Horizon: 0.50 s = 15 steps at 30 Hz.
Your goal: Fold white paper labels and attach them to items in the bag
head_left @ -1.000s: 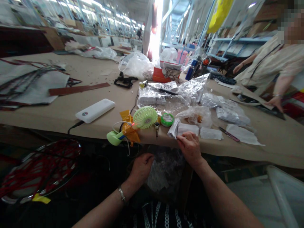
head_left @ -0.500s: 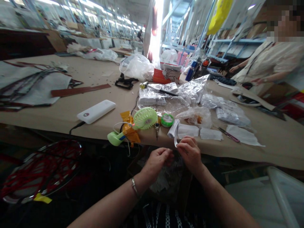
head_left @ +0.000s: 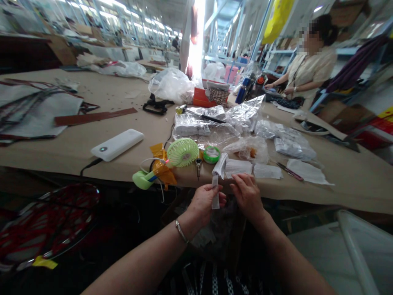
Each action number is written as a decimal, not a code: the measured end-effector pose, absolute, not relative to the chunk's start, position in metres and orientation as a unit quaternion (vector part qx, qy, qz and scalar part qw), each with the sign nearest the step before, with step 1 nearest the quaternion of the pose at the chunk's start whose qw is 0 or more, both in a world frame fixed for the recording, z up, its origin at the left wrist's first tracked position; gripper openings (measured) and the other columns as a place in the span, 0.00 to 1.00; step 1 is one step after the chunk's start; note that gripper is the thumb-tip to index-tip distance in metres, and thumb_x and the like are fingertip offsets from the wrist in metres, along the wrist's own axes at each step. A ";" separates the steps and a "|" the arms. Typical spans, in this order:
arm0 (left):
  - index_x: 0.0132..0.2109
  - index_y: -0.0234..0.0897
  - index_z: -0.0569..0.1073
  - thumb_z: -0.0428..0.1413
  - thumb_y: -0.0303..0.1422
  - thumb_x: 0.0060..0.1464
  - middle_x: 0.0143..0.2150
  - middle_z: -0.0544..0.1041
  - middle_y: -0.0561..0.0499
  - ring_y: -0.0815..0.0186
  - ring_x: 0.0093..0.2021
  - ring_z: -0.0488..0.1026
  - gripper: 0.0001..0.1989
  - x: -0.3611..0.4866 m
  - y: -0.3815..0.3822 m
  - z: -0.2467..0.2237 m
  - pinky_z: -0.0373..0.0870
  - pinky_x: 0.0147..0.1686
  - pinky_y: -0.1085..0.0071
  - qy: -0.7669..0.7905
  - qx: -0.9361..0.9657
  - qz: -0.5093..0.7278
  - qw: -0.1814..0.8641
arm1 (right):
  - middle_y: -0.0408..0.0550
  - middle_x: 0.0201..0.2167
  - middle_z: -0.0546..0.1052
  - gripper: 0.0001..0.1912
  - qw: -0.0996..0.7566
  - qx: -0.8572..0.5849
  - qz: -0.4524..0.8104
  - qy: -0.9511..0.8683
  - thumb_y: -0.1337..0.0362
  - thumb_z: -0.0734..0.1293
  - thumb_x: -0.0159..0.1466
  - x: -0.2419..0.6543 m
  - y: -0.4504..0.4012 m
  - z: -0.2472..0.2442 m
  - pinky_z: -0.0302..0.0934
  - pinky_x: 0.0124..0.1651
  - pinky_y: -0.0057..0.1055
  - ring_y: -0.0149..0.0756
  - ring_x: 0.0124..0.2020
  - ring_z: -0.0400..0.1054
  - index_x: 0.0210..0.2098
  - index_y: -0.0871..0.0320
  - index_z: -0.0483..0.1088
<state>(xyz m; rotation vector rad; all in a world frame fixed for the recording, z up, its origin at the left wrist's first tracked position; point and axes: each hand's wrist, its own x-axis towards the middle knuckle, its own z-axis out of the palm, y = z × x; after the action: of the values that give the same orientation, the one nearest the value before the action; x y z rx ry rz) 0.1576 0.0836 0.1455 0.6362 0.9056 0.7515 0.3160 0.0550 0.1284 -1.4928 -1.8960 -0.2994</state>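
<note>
My left hand [head_left: 206,203] pinches a narrow, whitish label strip [head_left: 215,192] that stands upright between thumb and fingers, just in front of the table edge. To its right, my right hand [head_left: 248,196] has its fingers stretched out, with the tips at the lower edge of a stack of white labels [head_left: 238,167]. I see nothing held in it. A fanned bundle of labels [head_left: 220,164] leans left of that stack, and another flat label stack [head_left: 267,171] lies to the right. A green roll of tape [head_left: 211,155] rests behind the bundle.
A green fan [head_left: 183,152], a small pointed tool [head_left: 198,169] and a white power bank [head_left: 118,144] are on the left. Tweezers [head_left: 290,171] and plastic-wrapped packs [head_left: 294,143] are on the right. A co-worker [head_left: 310,69] stands at the far right.
The white strip was at my right fingertips and is now in my left hand. My right fingers have opened out at the label stack. The view has swung slightly right.
</note>
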 end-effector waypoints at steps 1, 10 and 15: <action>0.38 0.30 0.69 0.54 0.30 0.51 0.21 0.72 0.50 0.69 0.20 0.70 0.08 0.156 0.083 0.145 0.67 0.22 0.73 0.425 0.304 0.341 0.782 | 0.54 0.43 0.70 0.15 0.316 -0.594 -0.130 -0.729 0.64 0.61 0.63 0.320 0.059 0.129 0.58 0.50 0.44 0.45 0.47 0.60 0.48 0.60 0.68; 0.36 0.30 0.69 0.52 0.31 0.52 0.24 0.74 0.47 0.67 0.21 0.71 0.07 0.146 0.080 0.143 0.69 0.23 0.70 0.444 0.297 0.300 0.791 | 0.48 0.35 0.74 0.07 0.372 -0.584 -0.110 -0.713 0.66 0.61 0.63 0.332 0.062 0.129 0.61 0.45 0.38 0.39 0.40 0.66 0.35 0.57 0.72; 0.36 0.28 0.71 0.52 0.29 0.51 0.26 0.75 0.44 0.65 0.23 0.72 0.08 0.141 0.080 0.146 0.70 0.27 0.65 0.361 0.241 0.254 0.864 | 0.47 0.38 0.74 0.07 0.458 -0.465 -0.027 -0.757 0.69 0.63 0.61 0.310 0.043 0.134 0.62 0.48 0.39 0.39 0.47 0.65 0.36 0.54 0.72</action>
<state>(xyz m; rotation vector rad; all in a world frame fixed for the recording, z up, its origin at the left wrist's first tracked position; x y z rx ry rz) 0.1410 0.0799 0.1459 0.5050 0.7566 0.5330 0.3101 0.0431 0.1341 -1.1458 -1.8656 -0.0663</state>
